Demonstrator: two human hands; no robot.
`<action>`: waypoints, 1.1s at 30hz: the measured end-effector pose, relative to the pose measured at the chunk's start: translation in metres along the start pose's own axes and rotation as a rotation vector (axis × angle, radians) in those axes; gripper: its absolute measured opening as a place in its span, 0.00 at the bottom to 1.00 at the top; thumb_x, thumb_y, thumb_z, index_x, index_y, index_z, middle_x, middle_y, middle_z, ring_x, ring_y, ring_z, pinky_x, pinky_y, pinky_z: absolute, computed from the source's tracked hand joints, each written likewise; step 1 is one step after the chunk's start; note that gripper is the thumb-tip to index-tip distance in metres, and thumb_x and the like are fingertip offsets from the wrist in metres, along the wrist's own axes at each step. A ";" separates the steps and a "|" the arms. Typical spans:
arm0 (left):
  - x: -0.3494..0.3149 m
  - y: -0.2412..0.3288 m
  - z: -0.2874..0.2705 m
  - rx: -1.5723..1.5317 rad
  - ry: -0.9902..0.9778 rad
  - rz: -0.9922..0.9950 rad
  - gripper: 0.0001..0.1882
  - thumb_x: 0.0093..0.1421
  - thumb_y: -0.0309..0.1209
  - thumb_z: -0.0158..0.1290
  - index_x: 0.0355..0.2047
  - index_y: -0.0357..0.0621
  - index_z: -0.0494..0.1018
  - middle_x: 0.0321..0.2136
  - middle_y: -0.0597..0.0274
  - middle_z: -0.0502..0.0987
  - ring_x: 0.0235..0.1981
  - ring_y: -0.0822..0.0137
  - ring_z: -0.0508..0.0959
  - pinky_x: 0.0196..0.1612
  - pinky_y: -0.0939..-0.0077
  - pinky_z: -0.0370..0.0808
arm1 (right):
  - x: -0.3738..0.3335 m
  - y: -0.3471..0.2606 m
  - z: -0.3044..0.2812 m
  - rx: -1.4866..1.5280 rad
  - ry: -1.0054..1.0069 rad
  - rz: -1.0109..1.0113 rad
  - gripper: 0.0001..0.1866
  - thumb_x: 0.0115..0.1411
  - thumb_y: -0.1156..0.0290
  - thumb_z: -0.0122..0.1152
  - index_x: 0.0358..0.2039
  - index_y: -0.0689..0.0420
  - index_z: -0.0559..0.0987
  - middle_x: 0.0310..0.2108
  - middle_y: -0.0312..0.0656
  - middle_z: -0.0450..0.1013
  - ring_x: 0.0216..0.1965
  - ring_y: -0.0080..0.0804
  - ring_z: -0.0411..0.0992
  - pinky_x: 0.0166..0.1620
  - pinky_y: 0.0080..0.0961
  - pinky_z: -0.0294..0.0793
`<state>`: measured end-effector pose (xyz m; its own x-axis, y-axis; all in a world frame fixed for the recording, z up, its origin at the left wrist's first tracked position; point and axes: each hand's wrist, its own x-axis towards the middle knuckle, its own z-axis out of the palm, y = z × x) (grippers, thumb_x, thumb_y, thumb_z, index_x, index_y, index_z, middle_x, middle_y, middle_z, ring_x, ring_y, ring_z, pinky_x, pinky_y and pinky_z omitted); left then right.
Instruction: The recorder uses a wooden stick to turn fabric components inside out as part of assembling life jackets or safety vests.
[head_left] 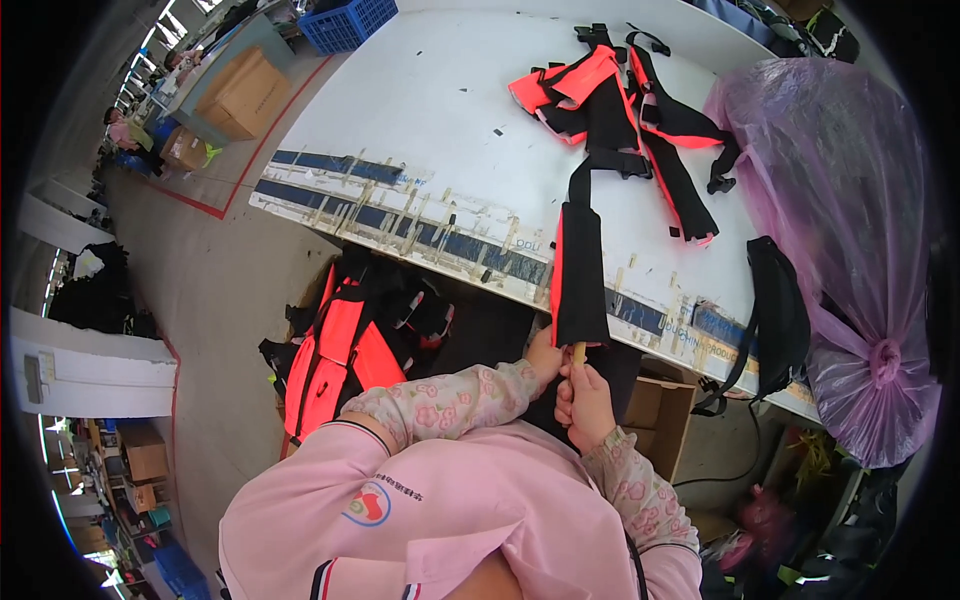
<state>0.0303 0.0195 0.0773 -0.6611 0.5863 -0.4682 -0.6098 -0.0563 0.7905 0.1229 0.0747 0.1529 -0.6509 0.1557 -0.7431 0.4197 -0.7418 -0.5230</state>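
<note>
A black padded strap with a neon orange edge [580,270] hangs over the table's front edge, its lower end between my hands. My left hand [543,358] is closed at the strap's lower left corner, with its fingertips partly hidden. Just below that end, my right hand [588,405] is closed, thumb and fingers pinching a short tan strip [579,352] that meets the strap's bottom. A black webbing piece joins the strap to a black and orange harness-like bundle [600,95] farther up the table. To its right lies a second black and orange strap piece [680,130] with a buckle.
The white table [400,130] has worn tape along its front edge. A purple plastic bag [820,180] and a black pouch [778,310] are at right. Orange and black bags [340,350] sit below left, a cardboard box [660,415] below right. A blue crate [348,25] stands far left.
</note>
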 end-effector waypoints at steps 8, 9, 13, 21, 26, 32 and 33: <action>0.007 -0.008 -0.002 -0.075 -0.052 -0.043 0.11 0.63 0.27 0.41 0.38 0.36 0.72 0.27 0.55 0.76 0.25 0.67 0.75 0.27 0.78 0.73 | -0.012 -0.011 -0.007 -0.040 -0.047 -0.027 0.10 0.67 0.61 0.41 0.34 0.54 0.66 0.15 0.30 0.57 0.10 0.17 0.49 0.13 0.17 0.48; 0.009 -0.009 -0.002 -0.051 -0.027 -0.030 0.11 0.64 0.29 0.41 0.38 0.36 0.71 0.29 0.53 0.77 0.24 0.67 0.76 0.28 0.77 0.73 | -0.025 -0.010 -0.013 -0.044 -0.055 0.018 0.10 0.67 0.61 0.40 0.34 0.54 0.66 0.15 0.30 0.57 0.11 0.17 0.49 0.13 0.17 0.48; 0.009 -0.009 0.000 -0.013 -0.022 -0.023 0.13 0.66 0.33 0.39 0.41 0.37 0.69 0.36 0.52 0.77 0.23 0.68 0.75 0.25 0.77 0.73 | -0.073 0.006 -0.036 0.057 -0.111 0.135 0.11 0.68 0.63 0.39 0.34 0.56 0.66 0.14 0.31 0.57 0.10 0.18 0.49 0.13 0.17 0.47; 0.004 -0.004 0.004 -0.004 0.023 -0.011 0.10 0.65 0.32 0.42 0.35 0.38 0.69 0.27 0.58 0.74 0.15 0.69 0.72 0.25 0.76 0.74 | -0.064 0.014 -0.037 0.047 -0.020 0.127 0.11 0.67 0.63 0.40 0.33 0.56 0.66 0.14 0.31 0.57 0.11 0.17 0.50 0.14 0.17 0.48; 0.004 -0.013 -0.008 -0.039 -0.028 -0.063 0.10 0.64 0.34 0.45 0.34 0.40 0.70 0.25 0.61 0.73 0.15 0.71 0.71 0.23 0.78 0.71 | -0.005 0.001 -0.020 -0.003 0.056 0.012 0.11 0.67 0.62 0.41 0.33 0.54 0.67 0.14 0.30 0.57 0.10 0.17 0.49 0.13 0.16 0.48; 0.013 -0.009 -0.024 0.018 -0.152 -0.073 0.14 0.61 0.39 0.50 0.39 0.42 0.73 0.31 0.61 0.77 0.22 0.74 0.72 0.27 0.81 0.70 | 0.024 0.012 -0.013 -0.136 0.140 -0.128 0.10 0.66 0.62 0.42 0.32 0.53 0.67 0.13 0.29 0.56 0.10 0.16 0.49 0.13 0.16 0.47; 0.013 -0.008 -0.024 0.039 -0.142 -0.107 0.15 0.61 0.40 0.50 0.40 0.43 0.73 0.33 0.61 0.77 0.24 0.73 0.73 0.28 0.80 0.70 | 0.023 0.012 -0.012 -0.168 0.157 -0.149 0.09 0.65 0.63 0.43 0.32 0.54 0.67 0.13 0.29 0.56 0.10 0.16 0.50 0.13 0.16 0.47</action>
<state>0.0157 0.0084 0.0555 -0.5233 0.6954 -0.4926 -0.6541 0.0427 0.7552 0.1210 0.0773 0.1242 -0.6123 0.3640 -0.7019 0.4348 -0.5864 -0.6834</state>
